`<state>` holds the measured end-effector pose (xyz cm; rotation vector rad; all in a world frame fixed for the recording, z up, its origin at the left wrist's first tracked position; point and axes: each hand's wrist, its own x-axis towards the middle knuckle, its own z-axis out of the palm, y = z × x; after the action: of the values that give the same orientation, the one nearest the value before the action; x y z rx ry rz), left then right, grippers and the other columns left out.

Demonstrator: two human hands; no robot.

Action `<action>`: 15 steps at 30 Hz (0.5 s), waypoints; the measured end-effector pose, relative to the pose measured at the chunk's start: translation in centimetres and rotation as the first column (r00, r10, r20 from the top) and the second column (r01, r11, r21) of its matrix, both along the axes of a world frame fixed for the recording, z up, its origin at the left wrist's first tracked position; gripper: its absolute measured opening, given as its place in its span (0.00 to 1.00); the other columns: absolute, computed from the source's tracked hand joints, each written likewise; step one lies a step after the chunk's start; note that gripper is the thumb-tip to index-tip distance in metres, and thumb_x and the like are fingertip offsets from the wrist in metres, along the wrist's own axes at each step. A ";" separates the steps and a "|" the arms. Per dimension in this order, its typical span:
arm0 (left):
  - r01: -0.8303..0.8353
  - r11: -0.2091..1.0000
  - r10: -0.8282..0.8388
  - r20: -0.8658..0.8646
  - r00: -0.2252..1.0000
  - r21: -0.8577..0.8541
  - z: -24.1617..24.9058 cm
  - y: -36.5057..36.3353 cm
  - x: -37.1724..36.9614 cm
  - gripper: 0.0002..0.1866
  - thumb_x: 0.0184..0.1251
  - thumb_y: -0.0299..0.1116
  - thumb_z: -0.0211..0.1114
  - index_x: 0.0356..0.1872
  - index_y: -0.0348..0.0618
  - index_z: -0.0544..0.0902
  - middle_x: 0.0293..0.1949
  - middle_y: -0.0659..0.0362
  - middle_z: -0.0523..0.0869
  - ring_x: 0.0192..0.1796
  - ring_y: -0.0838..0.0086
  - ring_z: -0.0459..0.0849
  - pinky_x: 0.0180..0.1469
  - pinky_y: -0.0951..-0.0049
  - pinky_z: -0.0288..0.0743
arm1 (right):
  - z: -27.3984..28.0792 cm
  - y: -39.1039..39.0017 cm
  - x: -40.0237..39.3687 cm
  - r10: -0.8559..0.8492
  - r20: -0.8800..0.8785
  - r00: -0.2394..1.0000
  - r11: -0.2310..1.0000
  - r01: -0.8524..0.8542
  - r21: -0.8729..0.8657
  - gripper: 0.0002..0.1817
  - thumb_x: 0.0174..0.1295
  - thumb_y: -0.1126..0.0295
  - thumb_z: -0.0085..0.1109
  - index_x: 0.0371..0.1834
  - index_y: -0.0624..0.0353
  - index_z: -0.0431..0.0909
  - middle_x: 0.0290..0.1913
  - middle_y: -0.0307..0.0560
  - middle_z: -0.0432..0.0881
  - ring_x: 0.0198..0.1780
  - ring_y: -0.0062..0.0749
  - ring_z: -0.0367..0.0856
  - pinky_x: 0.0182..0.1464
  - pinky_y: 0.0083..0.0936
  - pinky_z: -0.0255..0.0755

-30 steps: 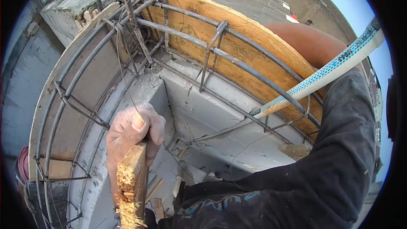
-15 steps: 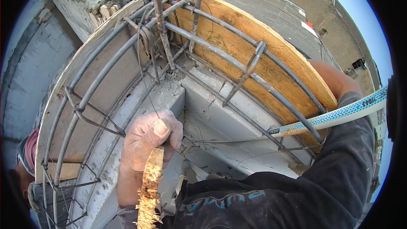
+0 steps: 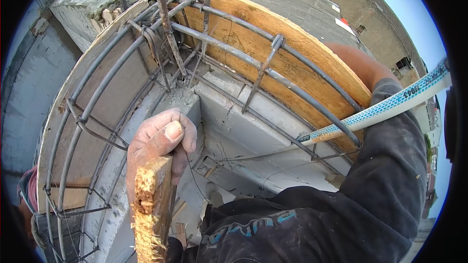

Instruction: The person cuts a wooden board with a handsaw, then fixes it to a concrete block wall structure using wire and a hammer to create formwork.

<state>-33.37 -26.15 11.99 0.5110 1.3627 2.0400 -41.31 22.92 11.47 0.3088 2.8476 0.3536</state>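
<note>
My left hand (image 3: 158, 139) is closed around the upper end of a rough wooden strip (image 3: 152, 204). Its thumb lies over the top, and the splintered edge faces me. A thin wire (image 3: 195, 173) trails down beside the fingers. Behind the hand, grey steel rebar (image 3: 229, 53) tied with stirrups runs along two sides of a corner. To the right, my sleeved right arm (image 3: 385, 156) reaches past an orange-brown plywood board (image 3: 234, 14); the board hides my right hand. A white and blue hose (image 3: 385, 109) crosses over that arm.
Upright bars (image 3: 168, 29) rise at the corner. A second form board (image 3: 105, 80) borders the left side, with pale blocks (image 3: 239, 112) inside the corner. Another person's pink clothing (image 3: 30, 185) shows at far left. A grey roof (image 3: 282, 0) lies beyond.
My left hand has shifted left with the wooden strip, which now shows broader and closer. The wire running up from the thumb no longer shows there. The whole view has shifted slightly.
</note>
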 end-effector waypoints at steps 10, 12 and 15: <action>0.078 0.992 -0.086 -0.074 0.994 -0.101 2.4 -0.7 2.8 0.19 0.73 0.48 0.60 0.31 0.41 0.79 0.22 0.67 0.73 0.22 0.87 0.66 0.23 0.84 0.56 | 1.5 -3.3 -1.8 -0.010 -0.074 0.997 1.000 0.010 -0.006 0.16 0.61 0.67 0.57 0.49 0.62 0.85 0.53 0.57 0.86 0.55 0.47 0.84 0.51 0.40 0.79; 0.046 0.996 -0.047 -0.009 0.999 -0.076 3.7 -0.3 2.1 0.19 0.72 0.49 0.61 0.33 0.40 0.79 0.24 0.67 0.74 0.23 0.86 0.67 0.24 0.84 0.58 | 1.5 -3.1 -1.2 -0.030 -0.076 0.997 1.000 0.029 -0.006 0.16 0.61 0.67 0.57 0.49 0.62 0.85 0.53 0.57 0.86 0.55 0.48 0.84 0.52 0.40 0.79; 0.156 0.986 -0.146 -0.131 0.980 0.062 2.8 1.0 -1.7 0.18 0.72 0.45 0.62 0.43 0.37 0.81 0.39 0.61 0.82 0.36 0.81 0.79 0.38 0.80 0.73 | 1.3 -2.4 0.6 -0.053 -0.058 0.997 0.999 0.054 0.009 0.16 0.61 0.68 0.57 0.49 0.62 0.85 0.53 0.57 0.86 0.55 0.48 0.84 0.52 0.40 0.79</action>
<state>-35.09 -25.18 14.78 0.7635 1.2843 1.9658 -40.74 20.50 12.77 0.4028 2.8878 0.3541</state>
